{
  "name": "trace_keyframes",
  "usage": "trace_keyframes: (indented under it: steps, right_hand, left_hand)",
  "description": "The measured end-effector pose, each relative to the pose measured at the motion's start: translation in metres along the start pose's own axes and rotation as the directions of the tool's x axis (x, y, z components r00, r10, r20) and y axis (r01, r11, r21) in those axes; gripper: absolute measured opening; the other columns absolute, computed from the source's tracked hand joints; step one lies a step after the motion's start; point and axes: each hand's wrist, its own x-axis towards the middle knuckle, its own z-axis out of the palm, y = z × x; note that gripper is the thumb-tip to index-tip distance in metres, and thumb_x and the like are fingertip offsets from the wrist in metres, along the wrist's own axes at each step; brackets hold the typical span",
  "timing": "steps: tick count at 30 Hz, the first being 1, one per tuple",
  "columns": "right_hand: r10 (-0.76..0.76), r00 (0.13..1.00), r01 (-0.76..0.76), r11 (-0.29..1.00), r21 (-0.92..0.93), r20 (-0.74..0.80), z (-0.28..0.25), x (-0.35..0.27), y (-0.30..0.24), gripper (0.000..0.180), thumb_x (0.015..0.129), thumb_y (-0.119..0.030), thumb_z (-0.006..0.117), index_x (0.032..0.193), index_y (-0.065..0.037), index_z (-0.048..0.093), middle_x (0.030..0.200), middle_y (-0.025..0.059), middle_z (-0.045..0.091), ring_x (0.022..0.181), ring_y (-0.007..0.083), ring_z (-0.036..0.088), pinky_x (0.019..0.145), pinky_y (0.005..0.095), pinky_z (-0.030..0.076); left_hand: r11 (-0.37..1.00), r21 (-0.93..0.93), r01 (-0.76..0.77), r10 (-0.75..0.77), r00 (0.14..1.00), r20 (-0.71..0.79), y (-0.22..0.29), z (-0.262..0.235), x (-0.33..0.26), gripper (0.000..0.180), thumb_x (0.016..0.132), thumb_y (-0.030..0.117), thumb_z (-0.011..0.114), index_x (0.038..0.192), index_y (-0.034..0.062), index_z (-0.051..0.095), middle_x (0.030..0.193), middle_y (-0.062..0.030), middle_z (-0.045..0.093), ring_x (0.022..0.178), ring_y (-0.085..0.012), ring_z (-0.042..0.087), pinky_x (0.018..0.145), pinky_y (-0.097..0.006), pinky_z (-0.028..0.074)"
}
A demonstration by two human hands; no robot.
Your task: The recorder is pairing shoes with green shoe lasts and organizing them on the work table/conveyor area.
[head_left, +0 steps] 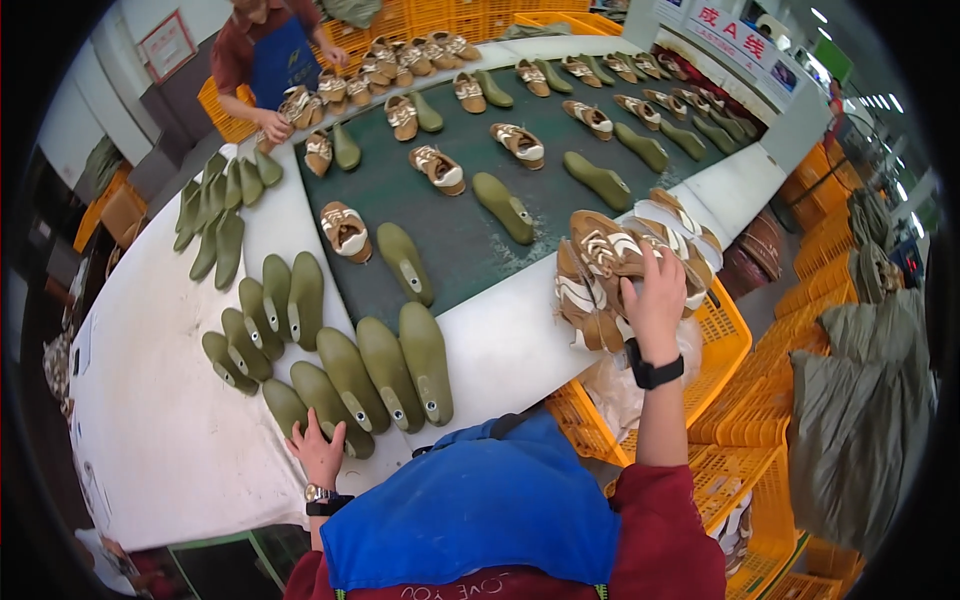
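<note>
My left hand [318, 455], with a watch and a black band at the wrist, rests with fingers spread against the near ends of green shoe lasts. The closest shoe last [325, 390] belongs to a row standing on the white table. At the right, my right hand [657, 305] curls over a brown-and-white sneaker [604, 243], thumb on one side and fingers on the other. That sneaker lies in a cluster of similar ones at the table edge, including a sneaker [577, 290] at its left. My palm hides part of the pile.
A dark green conveyor belt [470, 240] carries sneakers paired with lasts. Around it runs the white tabletop [150, 370]. A yellow crate [725, 340] with clear plastic stands below my right arm; more crates [735, 480] are stacked beyond. Across the table, a person [285, 60] handles sneakers.
</note>
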Motion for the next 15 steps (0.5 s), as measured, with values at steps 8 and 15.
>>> trace_keyframes:
  steps: [8, 15]
  right_hand:
    - [0.269, 0.941, -0.308, 0.932, 0.192, 0.204, -0.006, -0.003, 0.027, 0.036, 0.079, -0.008, 0.058, 0.115, -0.009, 0.058, 0.08, 0.0198, 0.065, 0.076, 0.0385, 0.063, 0.068, 0.0471, 0.05]
    - [-0.151, 0.861, -0.347, 0.522, 0.779, 0.485, -0.002, -0.052, -0.118, 0.036, 0.074, -0.014, 0.056, 0.11, -0.012, 0.057, 0.065, 0.0176, 0.062, 0.061, 0.0368, 0.062, 0.058, 0.0448, 0.051]
  left_hand:
    - [0.983, -0.032, -0.181, 0.177, 0.98, -0.085, 0.037, -0.045, 0.027, 0.055, 0.078, 0.031, 0.069, 0.123, 0.0035, 0.053, 0.122, -0.0191, 0.054, 0.12, -0.0356, 0.045, 0.102, -0.05, 0.03]
    - [0.576, -0.474, -0.666, 0.587, 0.741, -0.326, 0.196, -0.118, 0.021, 0.06, 0.066, 0.014, 0.077, 0.119, 0.0006, 0.05, 0.117, -0.0189, 0.049, 0.105, -0.037, 0.051, 0.09, -0.04, 0.043]
